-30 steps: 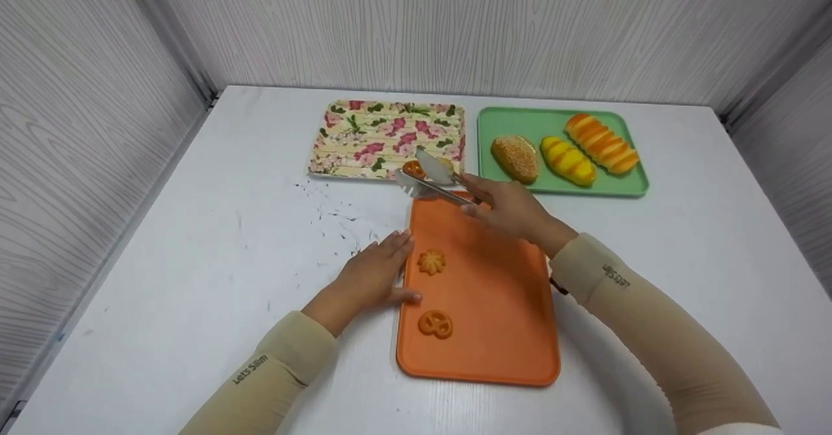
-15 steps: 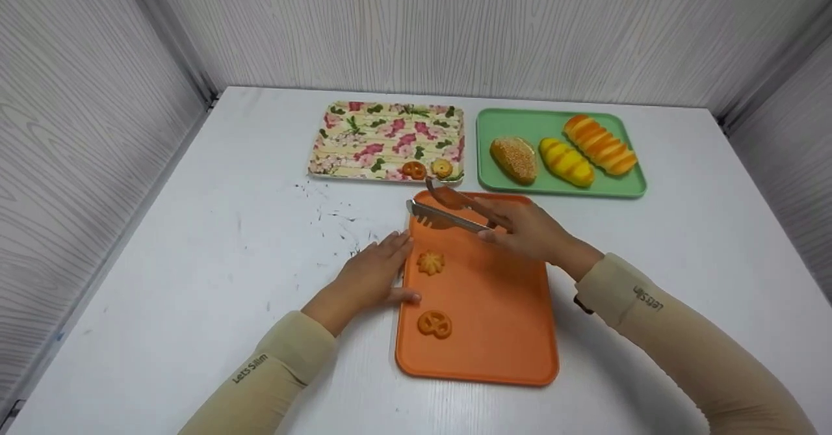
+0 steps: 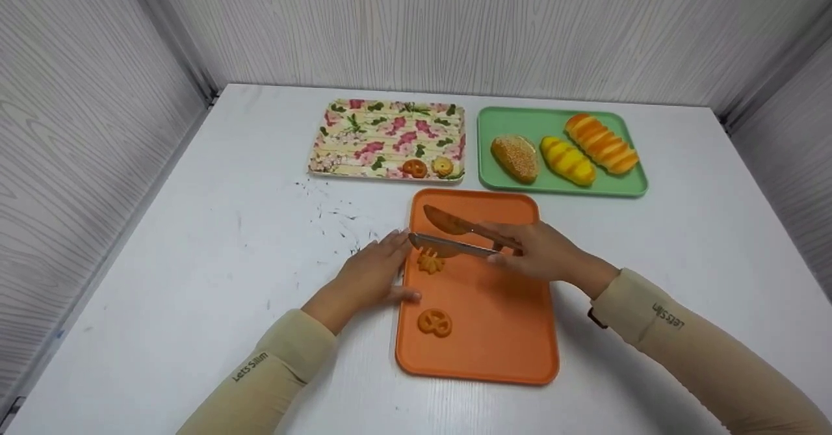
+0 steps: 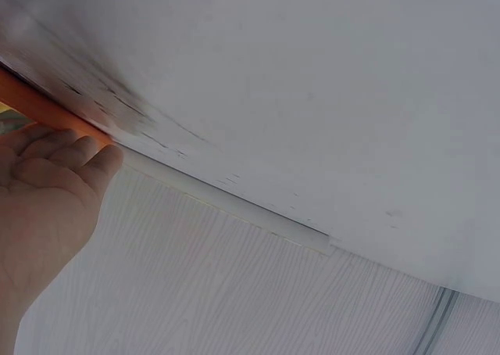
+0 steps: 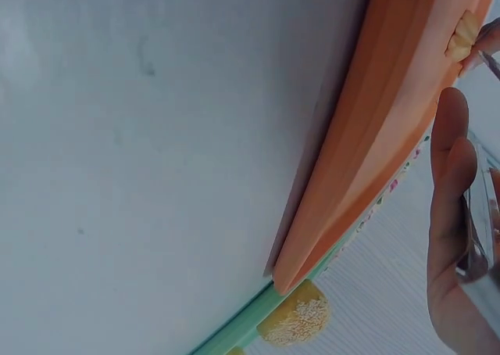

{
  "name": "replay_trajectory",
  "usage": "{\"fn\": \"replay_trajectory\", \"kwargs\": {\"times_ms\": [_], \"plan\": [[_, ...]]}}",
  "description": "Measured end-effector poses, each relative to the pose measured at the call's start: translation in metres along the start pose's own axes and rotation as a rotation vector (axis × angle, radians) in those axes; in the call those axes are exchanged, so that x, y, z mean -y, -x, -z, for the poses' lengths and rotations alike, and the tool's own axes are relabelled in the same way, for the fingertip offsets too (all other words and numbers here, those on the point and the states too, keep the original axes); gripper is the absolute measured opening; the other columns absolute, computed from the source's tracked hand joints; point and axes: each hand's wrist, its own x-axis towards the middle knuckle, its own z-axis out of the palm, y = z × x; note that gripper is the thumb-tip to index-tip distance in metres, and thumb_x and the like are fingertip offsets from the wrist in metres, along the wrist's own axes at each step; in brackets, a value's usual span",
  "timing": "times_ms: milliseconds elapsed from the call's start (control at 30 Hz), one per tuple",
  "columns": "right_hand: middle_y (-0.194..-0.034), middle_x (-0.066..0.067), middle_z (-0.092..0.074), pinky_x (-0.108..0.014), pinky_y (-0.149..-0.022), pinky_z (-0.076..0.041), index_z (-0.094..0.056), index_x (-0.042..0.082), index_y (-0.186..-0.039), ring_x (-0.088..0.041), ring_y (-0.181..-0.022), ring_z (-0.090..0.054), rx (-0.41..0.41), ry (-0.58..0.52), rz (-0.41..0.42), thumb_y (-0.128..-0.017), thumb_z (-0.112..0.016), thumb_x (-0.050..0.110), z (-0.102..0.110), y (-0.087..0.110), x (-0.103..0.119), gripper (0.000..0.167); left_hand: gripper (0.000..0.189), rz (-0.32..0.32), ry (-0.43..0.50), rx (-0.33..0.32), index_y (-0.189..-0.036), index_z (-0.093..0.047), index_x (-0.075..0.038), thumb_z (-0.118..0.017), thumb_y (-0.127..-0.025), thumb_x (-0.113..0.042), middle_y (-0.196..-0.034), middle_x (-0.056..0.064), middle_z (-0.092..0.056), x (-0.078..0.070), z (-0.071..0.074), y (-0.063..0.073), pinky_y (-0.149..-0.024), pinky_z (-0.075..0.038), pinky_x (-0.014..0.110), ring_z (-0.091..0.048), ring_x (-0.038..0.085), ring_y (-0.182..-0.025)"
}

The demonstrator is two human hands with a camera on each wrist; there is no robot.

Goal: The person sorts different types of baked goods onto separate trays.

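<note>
My right hand [image 3: 539, 253] holds metal tongs [image 3: 465, 245] over the orange tray [image 3: 494, 350]. The tongs' arms are spread, with nothing between their tips. Their lower tip is above a flower-shaped cookie [image 3: 431, 263] and partly covers it in the head view. A pretzel-shaped cookie [image 3: 435, 323] lies nearer on the same tray. At the tray's left edge rests my left hand [image 3: 367, 279], fingers extended and thumb over the rim. In the right wrist view, the fingers [image 5: 449, 183] curl round the tongs. The left wrist view shows the left hand [image 4: 51, 187] against the orange rim.
Behind the orange tray lies a floral tray [image 3: 383, 139] with a small pretzel cookie [image 3: 415, 168] and a round cookie [image 3: 442, 166]. To its right, a green tray [image 3: 526, 119] bears a seeded bun [image 3: 515, 158], a yellow loaf [image 3: 567, 160] and a striped loaf [image 3: 601, 143]. Walls stand behind and beside the table.
The right hand has drawn the tongs back from the floral tray's cookies to above the flower-shaped cookie on the orange tray. The left hand and the cookies have stayed in place.
</note>
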Motion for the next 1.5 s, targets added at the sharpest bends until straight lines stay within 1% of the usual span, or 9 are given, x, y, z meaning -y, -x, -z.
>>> {"fn": "replay_trajectory", "kwargs": {"times_ms": [200,300,467,667,900,1000,1167,1233,1500], "plan": [[-0.110,-0.004,-0.068,-0.030,-0.055,-0.045,-0.046,0.016,-0.143,-0.008,-0.056,-0.051,0.022,0.002,0.080,-0.092,-0.063,0.038,-0.0042,0.0033,-0.0009,0.059,0.100,-0.007,-0.038,-0.006,-0.150,-0.025,-0.002,-0.062,-0.079,-0.063,-0.156,0.010,-0.020,-0.0005,-0.0001,0.0003,-0.112,-0.021,0.041,-0.015,0.024,-0.143],[-0.110,-0.005,-0.068,-0.029,-0.054,-0.044,-0.047,0.017,-0.143,-0.008,-0.055,-0.050,0.025,0.019,0.094,-0.091,-0.064,0.037,-0.0061,0.0035,-0.0008,0.057,0.100,-0.004,-0.037,0.001,-0.150,-0.025,-0.002,-0.062,-0.079,-0.063,-0.156,0.010,-0.019,-0.0008,-0.0001,0.0004,-0.112,-0.021,0.041,-0.015,0.024,-0.143],[-0.110,-0.005,-0.069,-0.029,-0.057,-0.047,-0.048,0.019,-0.142,-0.007,-0.060,-0.055,0.016,0.025,0.103,-0.091,-0.065,0.036,-0.0087,0.0035,-0.0011,0.057,0.100,-0.002,-0.029,0.011,-0.150,-0.024,-0.003,-0.062,-0.080,-0.063,-0.156,0.010,-0.018,-0.0014,0.0002,-0.0001,-0.113,-0.020,0.041,-0.014,0.024,-0.143],[-0.103,-0.002,-0.070,-0.027,-0.057,-0.049,-0.049,0.019,-0.141,-0.006,-0.062,-0.056,0.000,0.066,0.142,-0.091,-0.065,0.034,-0.0099,0.0039,0.0011,0.055,0.102,-0.011,-0.031,0.000,-0.151,-0.023,-0.002,-0.061,-0.079,-0.064,-0.156,0.010,-0.018,-0.0014,0.0010,0.0002,-0.112,-0.020,0.042,-0.014,0.025,-0.143],[-0.112,-0.001,-0.068,-0.027,-0.058,-0.048,-0.050,0.024,-0.141,-0.007,-0.062,-0.055,0.014,0.096,0.133,-0.091,-0.065,0.032,-0.0089,0.0045,0.0048,0.052,0.100,-0.007,-0.015,0.000,-0.150,-0.026,-0.002,-0.059,-0.079,-0.065,-0.157,0.010,-0.017,-0.0014,0.0010,0.0004,-0.113,-0.020,0.041,-0.014,0.024,-0.143],[-0.108,0.002,-0.069,-0.028,-0.058,-0.048,-0.050,0.026,-0.141,-0.006,-0.062,-0.055,0.023,0.105,0.135,-0.092,-0.065,0.031,-0.0084,0.0049,0.0051,0.051,0.100,-0.007,-0.015,0.003,-0.149,-0.026,-0.001,-0.059,-0.080,-0.065,-0.157,0.009,-0.017,-0.0014,0.0004,0.0008,-0.113,-0.020,0.041,-0.014,0.024,-0.143],[-0.097,0.009,-0.070,-0.027,-0.057,-0.048,-0.050,0.023,-0.140,-0.005,-0.061,-0.055,0.034,0.095,0.141,-0.092,-0.065,0.026,-0.0077,0.0049,0.0034,0.051,0.098,-0.024,-0.021,-0.006,-0.148,-0.029,0.000,-0.061,-0.080,-0.063,-0.156,0.011,-0.020,-0.0012,0.0009,0.0020,-0.112,-0.022,0.043,-0.016,0.026,-0.143],[-0.096,0.010,-0.070,-0.027,-0.057,-0.047,-0.050,0.023,-0.141,-0.005,-0.060,-0.053,0.034,0.087,0.141,-0.092,-0.065,0.025,-0.0074,0.0048,0.0028,0.051,0.098,-0.026,-0.020,-0.008,-0.148,-0.029,0.000,-0.062,-0.080,-0.062,-0.156,0.011,-0.020,-0.0010,0.0007,0.0021,-0.112,-0.022,0.043,-0.016,0.026,-0.143],[-0.100,0.001,-0.070,-0.028,-0.054,-0.042,-0.049,0.025,-0.141,-0.008,-0.057,-0.049,0.011,0.082,0.134,-0.092,-0.064,0.028,-0.0041,0.0033,0.0025,0.051,0.099,-0.002,0.006,0.008,-0.151,-0.023,-0.003,-0.061,-0.081,-0.061,-0.157,0.009,-0.016,-0.0007,-0.0004,0.0007,-0.113,-0.020,0.042,-0.013,0.024,-0.143]]}}
